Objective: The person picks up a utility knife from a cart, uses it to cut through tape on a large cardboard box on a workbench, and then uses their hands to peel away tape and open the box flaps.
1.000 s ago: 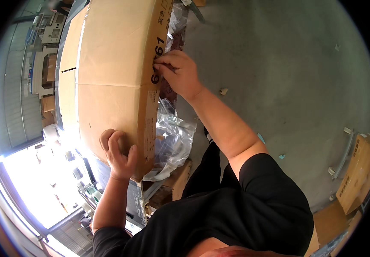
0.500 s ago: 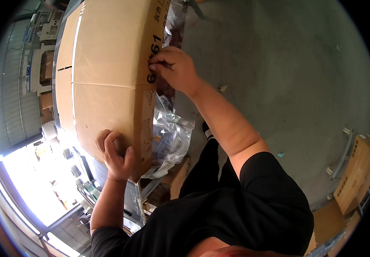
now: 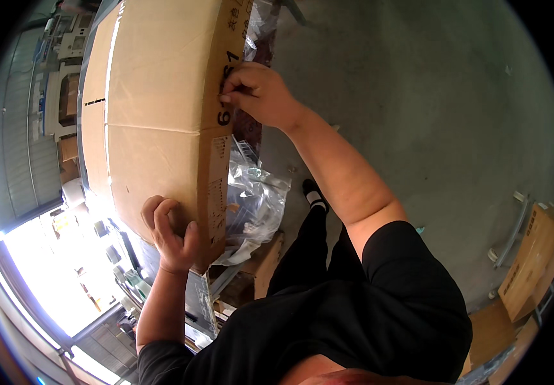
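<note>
A long brown cardboard carton (image 3: 155, 96) fills the left middle, its narrow printed side turned toward the right. Against that side, over the dark printing, my right hand (image 3: 261, 96) is closed in a pinch. Whatever is between its thumb and finger is too small or hidden to make out. My left hand (image 3: 173, 237) rests on the carton's broad top by the near corner, fingers loosely bent and thumb held apart, with nothing seen in it. Crumpled clear plastic film (image 3: 257, 192) hangs beside the carton's right side, below my right hand.
Grey floor (image 3: 418, 115) stretches out on the right, with small scraps on it. Flat cardboard (image 3: 530, 263) leans at the far right next to a metal bar. Machines (image 3: 75, 45) and boxes stand at the far left, above a bright opening (image 3: 52, 269).
My right hand has shifted slightly left and up along the carton's printed side, still pinched. My left hand stays almost in place. One foot shows more beneath my right arm.
</note>
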Motion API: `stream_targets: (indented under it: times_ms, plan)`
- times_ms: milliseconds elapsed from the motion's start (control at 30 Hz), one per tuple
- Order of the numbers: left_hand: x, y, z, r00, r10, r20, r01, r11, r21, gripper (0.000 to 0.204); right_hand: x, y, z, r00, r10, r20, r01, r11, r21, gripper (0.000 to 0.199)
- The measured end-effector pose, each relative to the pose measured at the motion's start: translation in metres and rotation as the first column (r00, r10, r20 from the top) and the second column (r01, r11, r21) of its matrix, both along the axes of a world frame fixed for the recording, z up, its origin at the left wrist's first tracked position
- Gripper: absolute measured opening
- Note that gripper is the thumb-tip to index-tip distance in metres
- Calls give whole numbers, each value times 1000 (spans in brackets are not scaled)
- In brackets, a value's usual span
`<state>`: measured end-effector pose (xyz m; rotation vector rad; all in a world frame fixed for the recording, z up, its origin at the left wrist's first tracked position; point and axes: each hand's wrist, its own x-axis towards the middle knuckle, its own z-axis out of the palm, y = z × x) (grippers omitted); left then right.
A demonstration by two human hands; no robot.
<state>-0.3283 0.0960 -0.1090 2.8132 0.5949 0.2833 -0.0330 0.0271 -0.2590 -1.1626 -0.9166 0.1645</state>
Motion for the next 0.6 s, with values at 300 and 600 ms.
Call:
stream_targets:
  times_ms: [300, 600]
  plan:
    - [-1, 0, 2, 1000, 6, -1, -6, 1000, 4, 51, -9, -4, 10, 993, 20, -117, -13, 998, 56, 12]
    - [-1, 1, 1, 1000, 5, -4, -5, 1000, -14, 52, -21, -10, -18, 998, -64, -13, 65, 993, 102, 16]
